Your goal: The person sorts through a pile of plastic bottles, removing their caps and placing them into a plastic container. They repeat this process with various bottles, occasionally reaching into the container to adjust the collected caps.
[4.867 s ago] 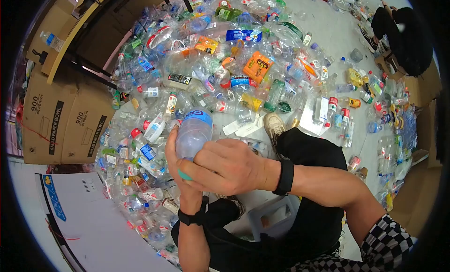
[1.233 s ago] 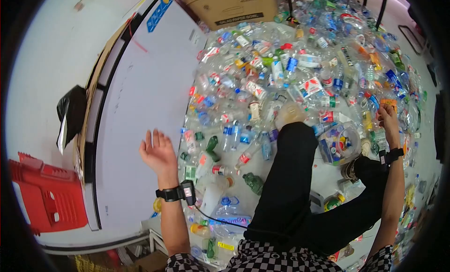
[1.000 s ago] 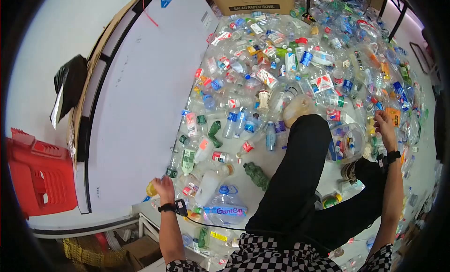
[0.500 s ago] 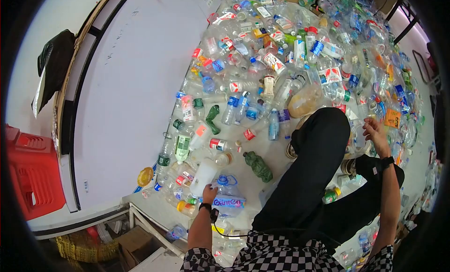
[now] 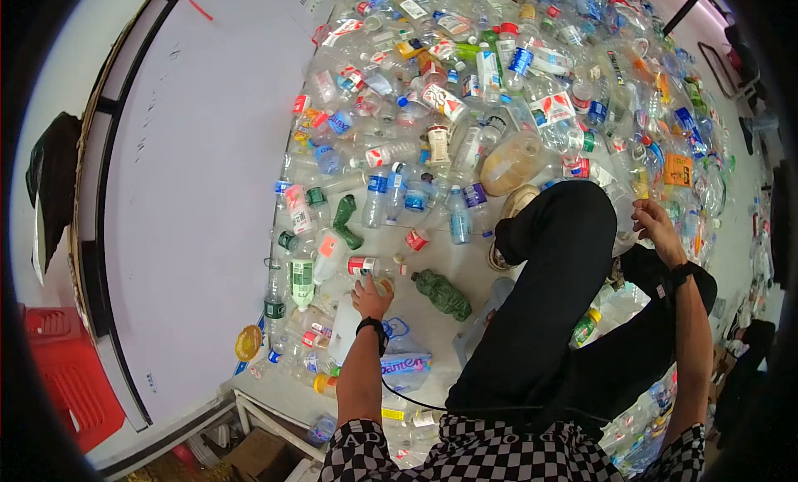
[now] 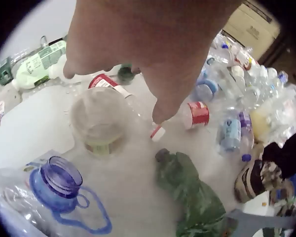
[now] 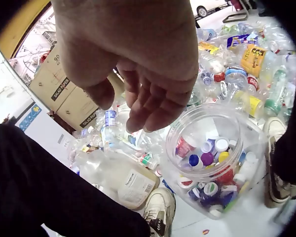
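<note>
bottle of clear plastic with a red label (image 5: 361, 265) lies crosswise just beyond the nearer left hand (image 5: 371, 299), fingers parted, contact unclear; the right hand (image 5: 657, 228), loosely curled, holding nothing, hangs well apart.

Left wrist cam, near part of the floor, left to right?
Large clear plastic jug with blue neck → blurred clear round plastic container → crushed green plastic bottle → beige-and-black shoe.

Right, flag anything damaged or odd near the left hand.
The larger green bottle right of the left hand in the head view is crumpled, its sides creased; the slimmer green bottle beyond that hand is bent crooked. Both look crushed out of shape.
</note>
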The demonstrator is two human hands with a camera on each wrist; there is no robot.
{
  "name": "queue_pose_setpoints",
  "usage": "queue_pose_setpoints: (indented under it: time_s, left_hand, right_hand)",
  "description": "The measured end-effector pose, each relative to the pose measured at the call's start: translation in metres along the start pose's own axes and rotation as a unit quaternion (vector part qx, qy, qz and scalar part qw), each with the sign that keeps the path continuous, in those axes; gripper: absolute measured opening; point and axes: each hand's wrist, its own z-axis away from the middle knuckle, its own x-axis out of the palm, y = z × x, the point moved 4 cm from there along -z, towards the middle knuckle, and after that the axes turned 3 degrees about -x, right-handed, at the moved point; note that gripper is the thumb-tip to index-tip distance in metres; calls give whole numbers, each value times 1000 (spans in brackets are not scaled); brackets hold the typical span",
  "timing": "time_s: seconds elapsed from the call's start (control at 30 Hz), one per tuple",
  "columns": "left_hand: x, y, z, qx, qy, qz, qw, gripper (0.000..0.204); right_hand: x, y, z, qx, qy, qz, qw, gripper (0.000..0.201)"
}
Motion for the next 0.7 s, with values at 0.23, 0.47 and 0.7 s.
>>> queue_pose_setpoints:
  time_s: [0.23, 0.47, 0.7]
  left_hand:
    - [33, 43, -12, 111, -43, -17, 993, 68]
    - [109, 35, -38, 12, -126, 244, 961, 65]
    - [96, 50, -32, -250, -285, 409, 830, 71]
  right_hand:
    - [-7, 16, -2, 15, 7, 7, 1000, 28]
    - [-12, 17, 4, 37, -7, 18, 999, 27]
    - [-19, 25, 8, 59, -4, -2, 998, 25]
